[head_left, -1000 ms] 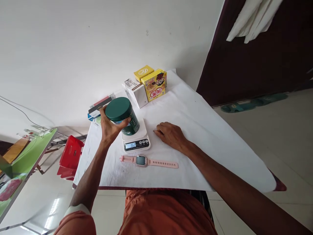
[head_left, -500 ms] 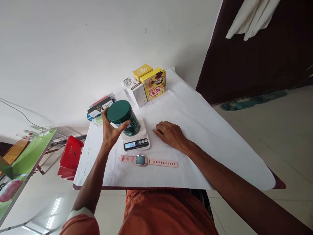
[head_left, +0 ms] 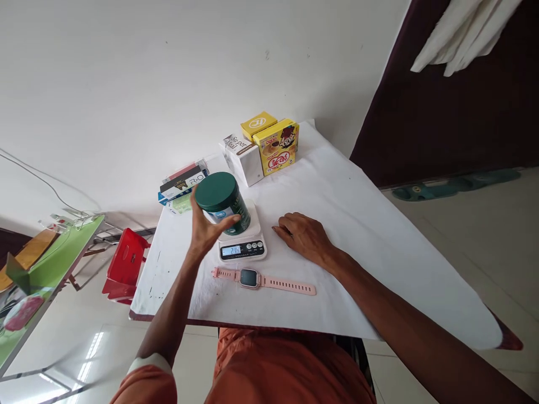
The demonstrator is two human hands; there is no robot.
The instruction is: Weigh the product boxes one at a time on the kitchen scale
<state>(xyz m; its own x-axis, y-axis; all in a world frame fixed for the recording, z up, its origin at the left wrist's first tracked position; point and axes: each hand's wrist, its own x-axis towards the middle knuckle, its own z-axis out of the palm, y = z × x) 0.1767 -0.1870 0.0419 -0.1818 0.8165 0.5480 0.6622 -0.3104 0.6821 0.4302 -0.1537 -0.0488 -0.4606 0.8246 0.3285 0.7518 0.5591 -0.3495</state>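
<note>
My left hand (head_left: pixel 206 233) grips the green canister (head_left: pixel 217 192) over the scale (head_left: pixel 251 229)

The white-covered table (head_left: pixel 353 213) ends in a dark front edge (head_left: pixel 202 323) across the lower part of the frame, while its right edge slants from top centre down to a corner at lower right. Between that slant and my right hand (head_left: pixel 306 237) spreads the widest stretch of cloth. At upper centre, the white box (head_left: pixel 250 164) and the two yellow boxes (head_left: pixel 277 148) bound the space behind the canister; left of centre, a stack of flat boxes (head_left: pixel 182 188) sits just beyond my left fingers. A pink-strapped watch (head_left: pixel 249 278) lies between the scale and the front edge.

The canister is left of centre, clamped between my left thumb, against its front, and the fingers at its left side, their tips hidden. My right fingers are curled together, resting on the cloth near the scale's right side.
</note>
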